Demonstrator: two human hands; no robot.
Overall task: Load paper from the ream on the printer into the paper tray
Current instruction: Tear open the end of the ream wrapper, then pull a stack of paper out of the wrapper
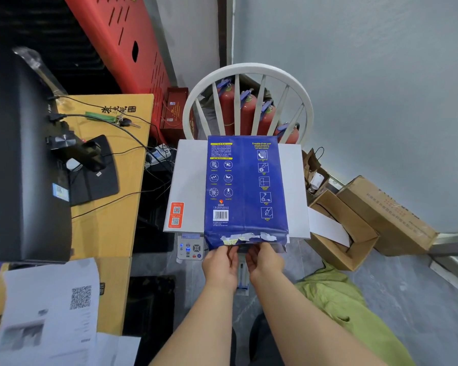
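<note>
A blue paper ream (245,186) lies flat on the white printer (188,180), its torn near end facing me. My left hand (220,265) and my right hand (264,261) both reach into that torn opening, fingers tucked under the ragged wrapper edge. Whether the fingers grip sheets inside is hidden by the wrapper. The printer's control panel (191,247) shows just left of my left hand. A narrow white part of the printer front (242,276) shows between my wrists; the paper tray cannot be made out.
A white chair (249,75) stands behind the printer with red fire extinguishers (246,112) behind it. Open cardboard boxes (354,228) lie at right, a green cloth (341,299) on the floor. A wooden desk (111,207) with a monitor, cables and printed sheets (50,313) is at left.
</note>
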